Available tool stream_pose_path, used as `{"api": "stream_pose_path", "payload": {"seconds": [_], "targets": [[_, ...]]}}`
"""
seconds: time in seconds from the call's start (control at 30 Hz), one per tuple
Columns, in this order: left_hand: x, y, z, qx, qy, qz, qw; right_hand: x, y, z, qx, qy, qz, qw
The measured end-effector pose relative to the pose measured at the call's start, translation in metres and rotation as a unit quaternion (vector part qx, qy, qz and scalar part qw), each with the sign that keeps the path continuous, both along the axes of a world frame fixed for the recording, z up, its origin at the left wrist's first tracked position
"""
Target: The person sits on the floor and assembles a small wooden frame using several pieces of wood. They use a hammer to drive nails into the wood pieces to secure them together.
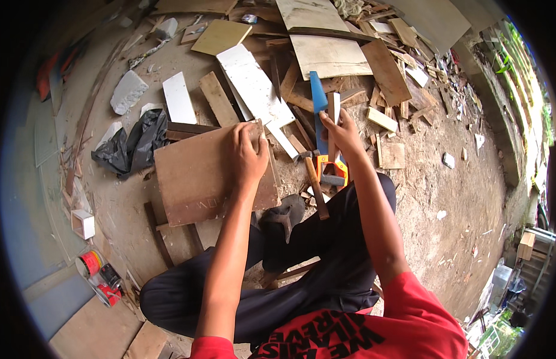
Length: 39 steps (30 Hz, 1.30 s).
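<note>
My left hand (250,154) grips the upper right corner of a brown square wooden board (197,170), with the fingers bent at its edge. The board lies tilted in front of my left leg. In my right hand (344,136) a short narrow strip of wood (333,106) stands upright, held between thumb and fingers. Just beyond and below that hand lies a handsaw with a blue blade (318,96) and an orange and grey handle (333,173), partly covered by the hand and strip. A hammer (316,185) with a wooden handle rests near my right knee.
Several white and brown boards (248,84) and wood scraps are heaped ahead. At the left are a black plastic bag (137,143), a pale block (129,93), a small white box (83,224) and red cans (108,294). A low wall (490,113) runs along the right.
</note>
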State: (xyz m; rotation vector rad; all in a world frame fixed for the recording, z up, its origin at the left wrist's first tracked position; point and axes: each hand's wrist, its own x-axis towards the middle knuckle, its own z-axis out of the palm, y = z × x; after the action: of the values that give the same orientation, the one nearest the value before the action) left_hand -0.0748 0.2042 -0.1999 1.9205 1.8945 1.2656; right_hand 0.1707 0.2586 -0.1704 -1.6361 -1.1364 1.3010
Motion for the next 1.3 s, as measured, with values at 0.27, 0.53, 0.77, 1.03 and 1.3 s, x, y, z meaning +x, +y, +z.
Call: {"api": "stream_pose_path", "payload": {"seconds": [0.27,0.53,0.77,1.03,1.3], "targets": [[0.009,0.007,-0.007,-0.005,0.005,0.011,1.0,-0.051,0.041,-0.159,0.138,-0.37,0.118,0.911],[0.014,0.009,0.008,-0.046,0.09,0.026,0.995,-0.059,0.048,-0.17,0.081,-0.42,0.098,0.899],[0.015,0.008,0.003,-0.049,0.089,0.03,0.994,-0.051,0.042,-0.15,0.325,-0.373,0.019,0.869],[0.014,0.009,-0.003,-0.024,0.082,0.021,0.996,0.057,0.049,-0.099,0.065,-0.31,-0.031,0.948],[0.013,0.009,0.0,-0.025,0.104,0.018,0.994,0.091,0.021,-0.179,-0.169,-0.226,-0.152,0.947]]}}
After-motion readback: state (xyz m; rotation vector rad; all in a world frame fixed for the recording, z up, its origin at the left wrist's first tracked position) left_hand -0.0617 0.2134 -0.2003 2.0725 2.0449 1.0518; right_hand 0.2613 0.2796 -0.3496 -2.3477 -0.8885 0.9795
